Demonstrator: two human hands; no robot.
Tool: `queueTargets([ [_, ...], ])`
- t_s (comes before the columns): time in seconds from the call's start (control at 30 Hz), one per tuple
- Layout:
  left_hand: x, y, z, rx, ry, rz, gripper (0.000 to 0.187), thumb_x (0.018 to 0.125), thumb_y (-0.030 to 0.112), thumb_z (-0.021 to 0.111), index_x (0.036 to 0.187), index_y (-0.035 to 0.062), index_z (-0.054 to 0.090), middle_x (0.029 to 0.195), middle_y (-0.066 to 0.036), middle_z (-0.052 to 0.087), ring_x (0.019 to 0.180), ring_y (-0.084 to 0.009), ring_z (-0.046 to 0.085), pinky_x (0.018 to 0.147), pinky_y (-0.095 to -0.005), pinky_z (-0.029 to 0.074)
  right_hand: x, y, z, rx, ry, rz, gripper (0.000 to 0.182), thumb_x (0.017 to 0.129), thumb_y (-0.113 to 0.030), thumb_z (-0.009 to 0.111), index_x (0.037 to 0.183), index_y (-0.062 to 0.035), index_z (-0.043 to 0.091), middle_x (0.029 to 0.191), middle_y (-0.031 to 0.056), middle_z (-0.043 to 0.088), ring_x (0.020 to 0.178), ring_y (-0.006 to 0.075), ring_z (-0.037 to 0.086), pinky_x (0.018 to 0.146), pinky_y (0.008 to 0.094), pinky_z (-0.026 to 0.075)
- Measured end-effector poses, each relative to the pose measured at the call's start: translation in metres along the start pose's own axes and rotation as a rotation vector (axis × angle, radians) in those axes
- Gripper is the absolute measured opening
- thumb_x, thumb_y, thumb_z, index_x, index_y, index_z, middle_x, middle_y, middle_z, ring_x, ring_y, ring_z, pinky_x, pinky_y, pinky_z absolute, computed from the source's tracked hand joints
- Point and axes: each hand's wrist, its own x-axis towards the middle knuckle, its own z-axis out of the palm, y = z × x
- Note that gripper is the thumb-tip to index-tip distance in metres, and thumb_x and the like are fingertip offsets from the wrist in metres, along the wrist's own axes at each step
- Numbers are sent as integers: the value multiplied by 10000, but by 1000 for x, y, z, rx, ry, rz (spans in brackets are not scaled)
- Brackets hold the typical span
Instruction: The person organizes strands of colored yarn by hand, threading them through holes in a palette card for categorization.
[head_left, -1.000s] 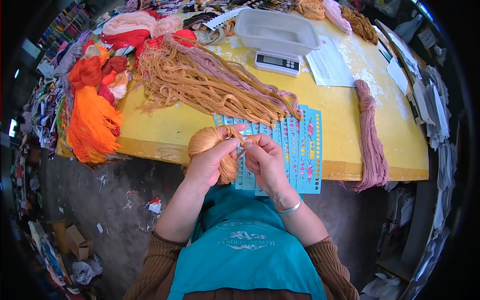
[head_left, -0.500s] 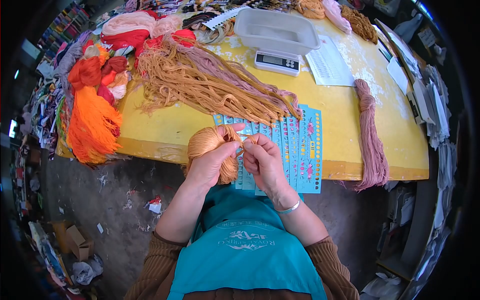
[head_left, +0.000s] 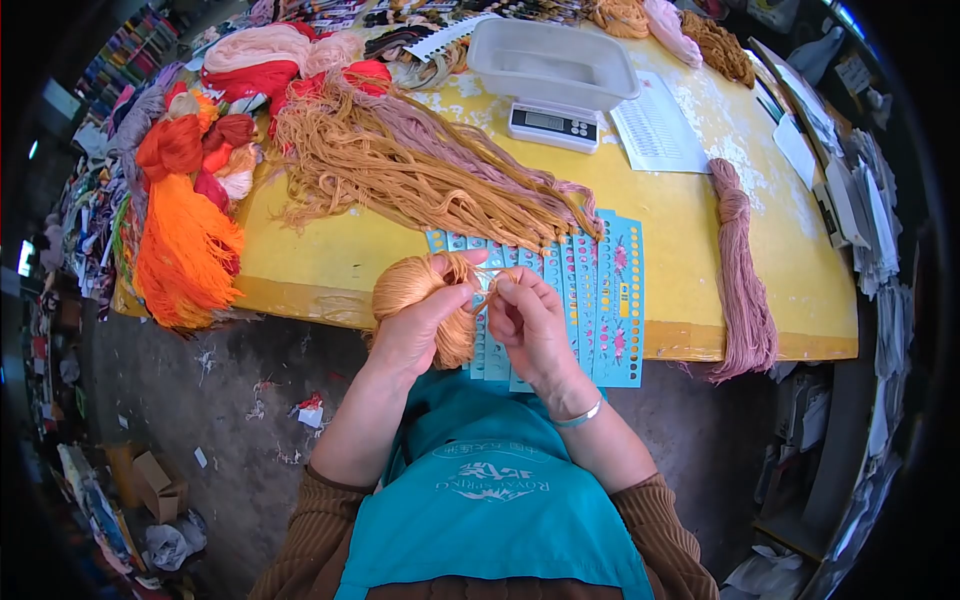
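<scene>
The left hand (head_left: 412, 335) grips the golden skein (head_left: 401, 288), so the right hand (head_left: 535, 330), pinching strands (head_left: 488, 269) beside it, should tug gently.

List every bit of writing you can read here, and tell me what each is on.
"ROYAL SPRING": on the apron.
Chinese characters, also on the apron: too blurred to quote surely.
Scale: display and button markings too small to read.
Paper sheet: printed rows, too small to read.
Cards: any small print is too fine to read.
</scene>
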Motion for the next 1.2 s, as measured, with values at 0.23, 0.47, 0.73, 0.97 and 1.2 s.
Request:
queueTargets([
  [0.23, 3, -2, -11, -114, -26, -9, 361, 882, 47, 595, 1237, -1, 558, 964, -30, 592, 826, -108, 575, 766, -261, 481, -2, -6, 3, -35, -1, -5, 81, 947, -136, 571, 898, -72, 570, 694, 16, 572, 492, 52, 414, 433, 195, 287],
  [0.47, 2, -1, -8, -51, -16, -43, 391, 883, 67, 589, 1264, -7, 543, 872, -11, 589, 707, -65, 527, 665, -217, 446, -3, -3, 2, -219, -20, -66, 49, 910, -55, 621, 879, -53, 585, 666, -4, 589, 483, 25, 416, 433, 179, 293],
  [0.73, 4, -3, -9, -64, -30, -34, 395, 895, 71, 599, 1279, -1, 536, 873, -2, 593, 699, -52, 511, 653, -194, 436, -6, -2, 4, -329, -31, -138, 60, 901, -38, 621, 846, -40, 599, 666, -21, 585, 506, 9, 411, 450, 178, 297],
  [0.97, 6, -6, -10, -26, -28, -16, 395, 881, 59, 628, 1265, 6, 551, 893, 0, 602, 712, -46, 519, 648, -189, 442, -7, -3, 5, -352, -32, -142, 62, 903, -44, 615, 843, -43, 602, 675, -14, 592, 519, 15, 419, 462, 184, 312],
  [1.2, 7, -7, -10, -34, -23, -23, 403, 877, 39, 631, 1270, 3, 545, 928, -9, 609, 721, -44, 519, 656, -186, 446, -4, -2, 2, -274, -21, -122, 45, 916, -72, 597, 875, -54, 594, 695, -2, 603, 504, 24, 401, 440, 184, 286],
])
